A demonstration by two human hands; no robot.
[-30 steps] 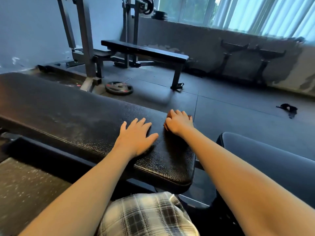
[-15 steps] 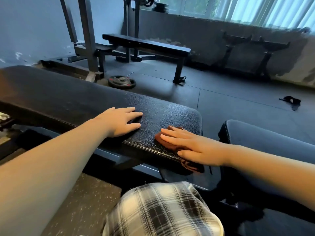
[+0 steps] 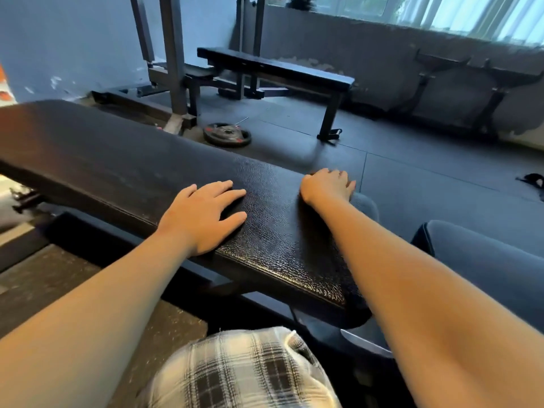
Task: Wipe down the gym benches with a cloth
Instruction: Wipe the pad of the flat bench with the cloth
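So nearest the camera there's a knee in plaid fabric [image 3: 235, 375], and both bare forearms reach out over the black padded bench [image 3: 117, 160]. The bench's long axis runs from far left down to its squared-off end at near right, right in front of the person. Left hand [image 3: 206, 216] lies palm-down on the pad near the front edge, fingers straight and a bit spread, pointing right along the bench and gripping nothing. Right hand [image 3: 328, 185] is at the far corner of that end, knuckles up, fingers curled over the back edge. Honestly can't tell if there's a cloth under it, the hand covers whatever's there. A grey padded seat [image 3: 485, 260] sits just right of the bench. Further out, a weight plate [image 3: 227, 134] lies on the floor, with a second flat bench [image 3: 276, 69] behind it.
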